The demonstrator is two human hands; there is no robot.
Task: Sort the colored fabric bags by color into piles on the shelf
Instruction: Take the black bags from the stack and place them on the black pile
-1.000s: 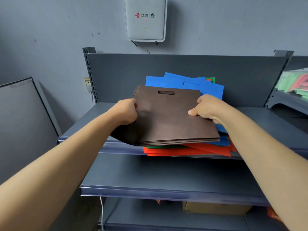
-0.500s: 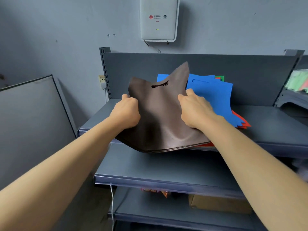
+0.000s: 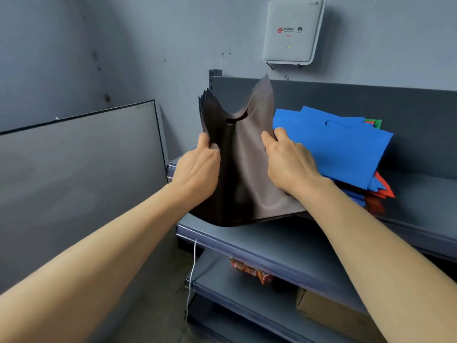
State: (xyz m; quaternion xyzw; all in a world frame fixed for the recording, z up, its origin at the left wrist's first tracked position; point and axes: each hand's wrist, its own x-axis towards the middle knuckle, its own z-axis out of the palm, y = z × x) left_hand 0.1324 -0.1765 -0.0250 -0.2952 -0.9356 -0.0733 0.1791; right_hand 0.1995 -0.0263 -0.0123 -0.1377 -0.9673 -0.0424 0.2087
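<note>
Head view. Grey wall behind a dark metal shelf [image 3: 420, 194], with a white wall box [image 3: 291, 33] mounted above and a grey panel [image 3: 74, 169] leaning at left. The left grip [image 3: 197, 169] is curled round the left edge of the brown bags [image 3: 242, 174], thumb on the near face and fingers hidden behind the fabric. The right grip [image 3: 289, 162] pinches the right edge in the same way, its fingers also out of sight. The brown bags stand bowed and nearly upright between the two grips, with the handle slot above the thumbs and the lower edge overhanging the shelf front. Whether they rest on the shelf cannot be told, nor can their number. Just to the right, blue bags [image 3: 346, 149] lie over red bags [image 3: 380, 191], and a green bag [image 3: 377, 122] shows only a corner. Below, a red packet [image 3: 252, 271] and a cardboard box [image 3: 329, 315] are partly hidden.
</note>
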